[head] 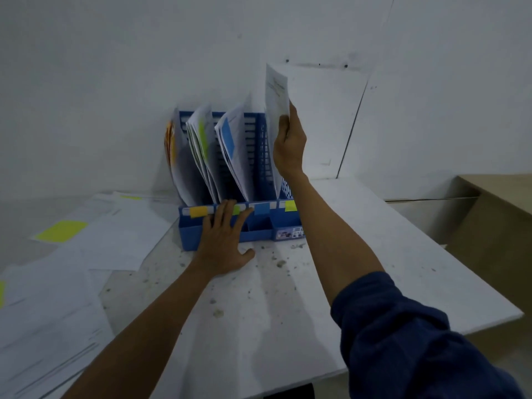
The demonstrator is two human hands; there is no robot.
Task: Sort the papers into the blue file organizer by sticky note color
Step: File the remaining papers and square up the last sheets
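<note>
The blue file organizer (259,226) stands against the wall with several upright slots. Its front rail carries orange, green, blue and yellow sticky labels. Papers with orange, green and blue notes stand in the three left slots. My right hand (288,142) grips a white sheet (277,90) upright, its lower end down in the rightmost slot above the yellow label (290,205). My left hand (226,234) lies flat with fingers spread against the organizer's front rail, covering most of the green label.
Loose white papers (115,240) are spread over the white table on the left, one with a yellow sticky note (62,231). The stained table surface (259,298) ends at a right edge; a beige cabinet (498,220) stands beyond it.
</note>
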